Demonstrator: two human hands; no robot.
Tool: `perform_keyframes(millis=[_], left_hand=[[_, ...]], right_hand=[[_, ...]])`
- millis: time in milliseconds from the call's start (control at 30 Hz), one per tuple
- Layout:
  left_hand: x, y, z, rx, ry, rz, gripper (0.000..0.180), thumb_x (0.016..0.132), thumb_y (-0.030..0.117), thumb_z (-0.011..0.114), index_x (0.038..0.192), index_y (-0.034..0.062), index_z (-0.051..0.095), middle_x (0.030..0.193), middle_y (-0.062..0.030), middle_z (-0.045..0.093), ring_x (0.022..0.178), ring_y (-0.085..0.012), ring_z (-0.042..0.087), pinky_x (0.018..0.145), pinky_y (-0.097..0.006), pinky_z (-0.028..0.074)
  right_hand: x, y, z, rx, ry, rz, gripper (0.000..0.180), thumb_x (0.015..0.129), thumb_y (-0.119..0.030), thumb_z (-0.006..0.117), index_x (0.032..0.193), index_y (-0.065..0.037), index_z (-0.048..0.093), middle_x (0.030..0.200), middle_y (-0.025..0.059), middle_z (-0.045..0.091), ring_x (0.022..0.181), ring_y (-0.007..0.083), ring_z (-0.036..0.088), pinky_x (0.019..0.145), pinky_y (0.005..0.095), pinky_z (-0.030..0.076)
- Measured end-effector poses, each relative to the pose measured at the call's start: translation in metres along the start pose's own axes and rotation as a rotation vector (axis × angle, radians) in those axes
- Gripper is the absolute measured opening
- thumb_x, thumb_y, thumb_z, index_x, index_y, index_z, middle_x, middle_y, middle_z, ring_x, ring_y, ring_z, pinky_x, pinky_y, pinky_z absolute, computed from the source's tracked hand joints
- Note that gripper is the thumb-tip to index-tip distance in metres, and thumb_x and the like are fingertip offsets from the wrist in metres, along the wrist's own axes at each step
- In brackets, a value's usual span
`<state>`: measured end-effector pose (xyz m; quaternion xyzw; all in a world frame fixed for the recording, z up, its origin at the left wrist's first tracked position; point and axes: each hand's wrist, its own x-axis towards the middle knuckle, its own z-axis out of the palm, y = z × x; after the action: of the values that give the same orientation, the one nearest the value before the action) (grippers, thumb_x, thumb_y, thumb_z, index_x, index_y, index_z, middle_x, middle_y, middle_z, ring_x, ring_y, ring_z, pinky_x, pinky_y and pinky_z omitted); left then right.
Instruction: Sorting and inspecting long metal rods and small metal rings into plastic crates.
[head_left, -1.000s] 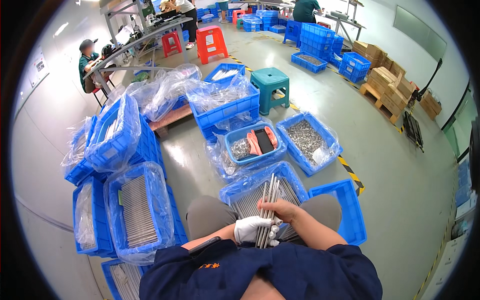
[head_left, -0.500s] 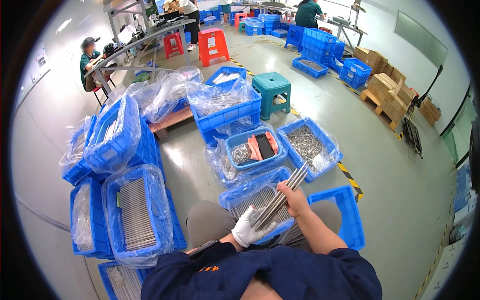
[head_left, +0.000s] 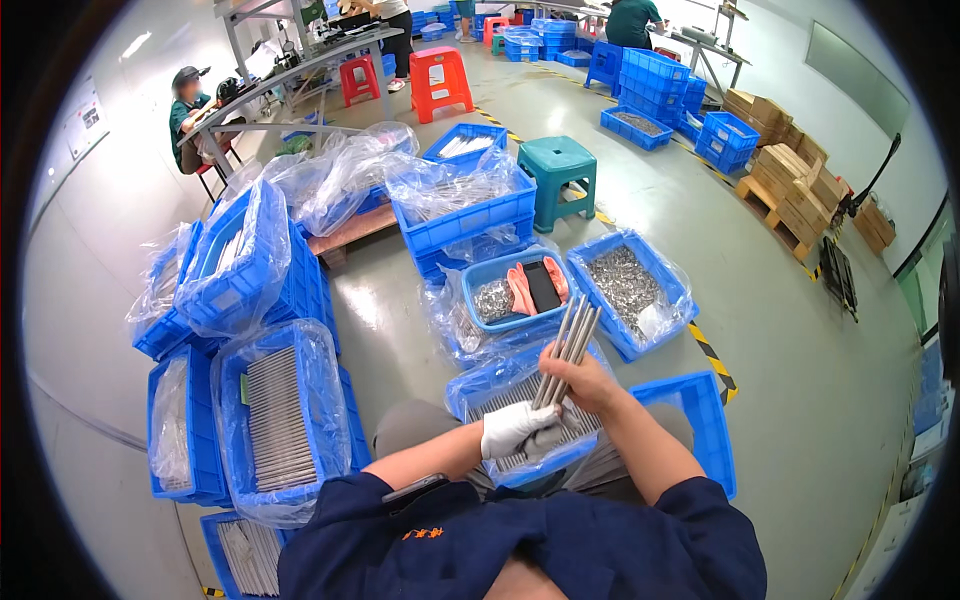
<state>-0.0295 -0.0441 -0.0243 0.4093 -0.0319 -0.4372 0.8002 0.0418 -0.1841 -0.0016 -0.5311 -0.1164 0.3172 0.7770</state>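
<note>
Several slim metal rods (head_left: 574,335) stand bunched and nearly upright in front of me, leaning a little to the right. My right hand (head_left: 585,382), bare, is wrapped round the bunch at mid-length. At the rods' lower ends is my left hand (head_left: 515,430) in a white glove, its fingers curled about them and partly hidden. Directly below both hands sits a blue crate (head_left: 462,385) lined with clear plastic, with more rods lying side by side in it.
Beyond it, a small blue tub (head_left: 476,318) holds small metal parts, pink gloves and a black phone-like object. A crate of metal fittings (head_left: 622,285) stands right of that. Another blue crate (head_left: 712,440) is by my right knee. Rod-filled crates (head_left: 280,420) are stacked left; a green stool (head_left: 557,185) stands ahead.
The rods have swung from a slant to nearly upright. My left hand has turned from palm-up beneath them to curling about their lower ends; my right hand has shifted slightly left.
</note>
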Motion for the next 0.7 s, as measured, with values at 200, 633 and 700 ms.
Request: perform_keyframes(millis=[200,633,700], left_hand=[[-0.005,0.062,-0.011,0.4,0.347,0.189,0.042,0.084,0.042,0.042,0.101,0.0039,0.051,0.054,0.0033,0.037,0.041,-0.0053,0.032,0.036,-0.02,0.025],[0.012,0.064,-0.04,0.301,0.488,0.304,0.025,0.076,0.02,0.058,0.094,0.0048,0.05,0.07,-0.0049,0.057,0.042,-0.0047,0.039,0.036,-0.018,0.029],[0.011,0.065,-0.044,0.322,0.485,0.29,0.025,0.076,0.02,0.058,0.094,0.0047,0.05,0.07,-0.0048,0.057,0.042,-0.0046,0.038,0.037,-0.018,0.028]], right_hand=[[0.031,-0.032,-0.045,0.378,0.324,-0.163,0.031,0.083,-0.036,0.048,0.098,-0.008,0.045,0.061,-0.0023,0.04,0.047,0.0055,0.034,0.039,0.019,0.029],[0.045,0.002,-0.054,-1.222,0.109,-0.047,0.037,0.074,0.001,0.038,0.106,-0.009,0.053,0.083,0.0157,0.057,0.069,0.0206,0.057,0.064,0.0308,0.046],[0.051,0.0,-0.062,-0.855,0.17,0.075,0.03,0.077,0.0,0.041,0.104,-0.006,0.053,0.083,0.0103,0.058,0.061,0.0162,0.056,0.059,0.0272,0.046]])
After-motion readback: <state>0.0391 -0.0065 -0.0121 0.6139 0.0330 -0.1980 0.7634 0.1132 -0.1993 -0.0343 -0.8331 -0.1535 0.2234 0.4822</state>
